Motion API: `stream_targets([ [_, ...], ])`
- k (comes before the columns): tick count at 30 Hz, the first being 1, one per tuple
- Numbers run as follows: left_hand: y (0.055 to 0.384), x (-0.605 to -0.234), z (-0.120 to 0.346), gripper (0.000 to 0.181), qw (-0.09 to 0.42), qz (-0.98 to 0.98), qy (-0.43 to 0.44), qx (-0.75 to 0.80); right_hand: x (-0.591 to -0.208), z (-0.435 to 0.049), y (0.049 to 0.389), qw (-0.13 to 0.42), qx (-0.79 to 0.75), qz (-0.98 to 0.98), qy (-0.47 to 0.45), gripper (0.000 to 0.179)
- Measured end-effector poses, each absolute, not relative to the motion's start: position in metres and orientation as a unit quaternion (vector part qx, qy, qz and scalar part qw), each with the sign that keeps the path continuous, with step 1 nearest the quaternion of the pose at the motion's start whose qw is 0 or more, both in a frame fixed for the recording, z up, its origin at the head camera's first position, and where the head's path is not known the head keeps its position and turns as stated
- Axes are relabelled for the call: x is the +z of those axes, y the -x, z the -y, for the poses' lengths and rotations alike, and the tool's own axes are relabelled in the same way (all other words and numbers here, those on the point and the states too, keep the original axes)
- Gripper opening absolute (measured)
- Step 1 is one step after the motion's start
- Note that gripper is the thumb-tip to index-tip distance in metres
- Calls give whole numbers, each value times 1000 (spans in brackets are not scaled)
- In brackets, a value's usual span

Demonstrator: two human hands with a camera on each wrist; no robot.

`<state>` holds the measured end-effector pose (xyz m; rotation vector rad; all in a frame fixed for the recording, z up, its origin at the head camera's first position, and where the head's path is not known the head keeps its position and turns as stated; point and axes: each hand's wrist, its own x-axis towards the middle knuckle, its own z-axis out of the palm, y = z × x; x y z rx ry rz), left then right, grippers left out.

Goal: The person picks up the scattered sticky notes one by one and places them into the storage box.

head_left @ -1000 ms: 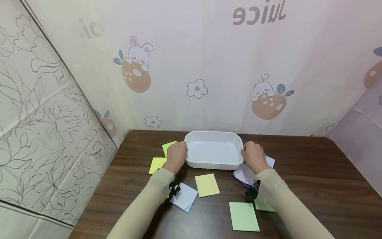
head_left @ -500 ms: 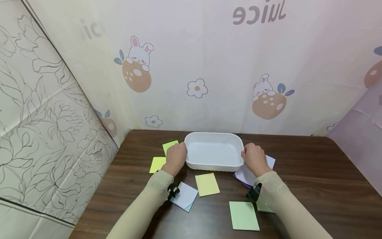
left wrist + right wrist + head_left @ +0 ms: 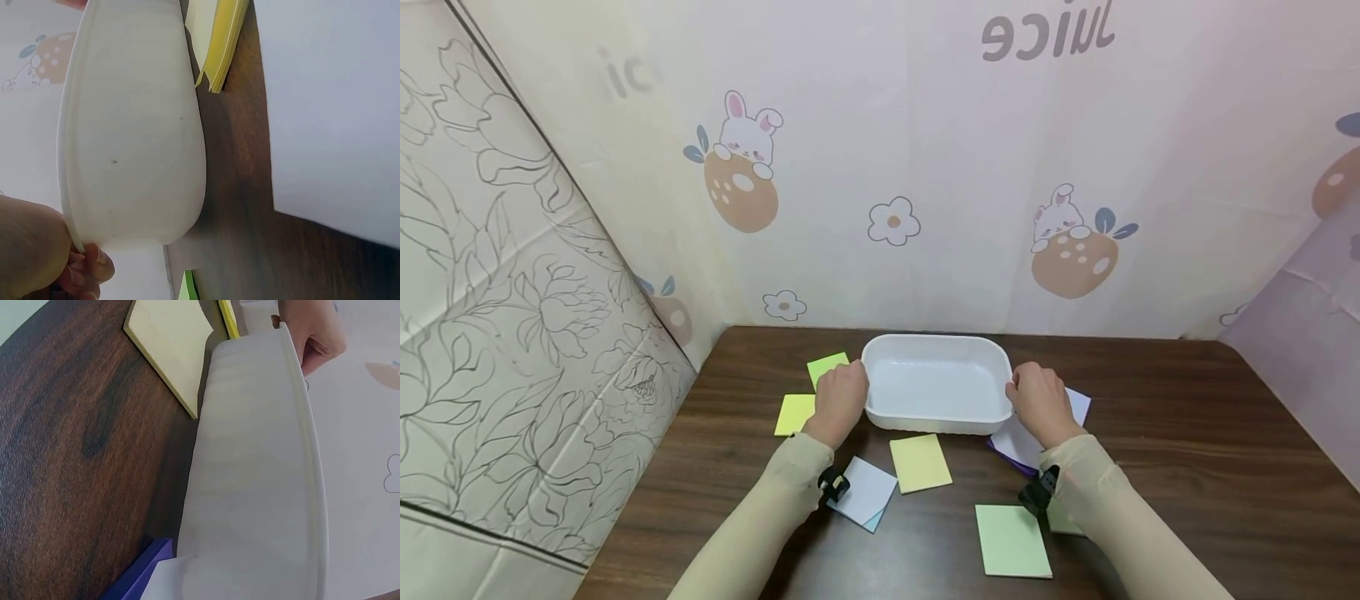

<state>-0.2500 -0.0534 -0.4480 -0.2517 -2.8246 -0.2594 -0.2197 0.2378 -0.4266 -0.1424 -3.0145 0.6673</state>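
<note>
A white rectangular tub [image 3: 936, 425] with rounded corners stands toward the back of the table, with nothing inside. My left hand [image 3: 841, 398] grips its left end; in the left wrist view, the left hand's [image 3: 37, 250] fingers and thumb pinch the rim. At the opposite end, my right hand [image 3: 1039, 400] holds the rim with curled fingers. The tub's outer wall [image 3: 250, 462] fills the middle of the right wrist view, where the right hand itself is hidden. A lavender pad [image 3: 1017, 440] over a purple one lies partly under the right hand.
Sticky-note pads lie around on the brown wooden table [image 3: 1195, 433]: lime green [image 3: 827, 367], bright yellow [image 3: 794, 414], pale yellow [image 3: 921, 463], white over light blue [image 3: 865, 493] and mint green [image 3: 1013, 542]. Another green pad [image 3: 1063, 518] is partly behind the right forearm. A patterned wall covering [image 3: 895, 167] rises behind.
The tub has shifted slightly toward me, its front edge now closer to the pale yellow pad. Both hands have kept hold of its ends and moved with it.
</note>
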Motion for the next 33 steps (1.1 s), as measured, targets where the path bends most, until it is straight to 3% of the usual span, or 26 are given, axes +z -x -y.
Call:
stream_targets([
  [14,251,-447,53,17,176,977,106,-49,-422,-238,220,8,214,976,44,20],
  [20,253,-448,57,23,162,978,108,-69,-421,-242,219,16,215,976,21,21],
  [26,255,-442,61,33,148,979,100,-98,-420,-247,219,35,215,976,6,29],
  [33,255,-433,62,32,172,974,103,-104,-413,-252,218,31,213,976,16,38],
])
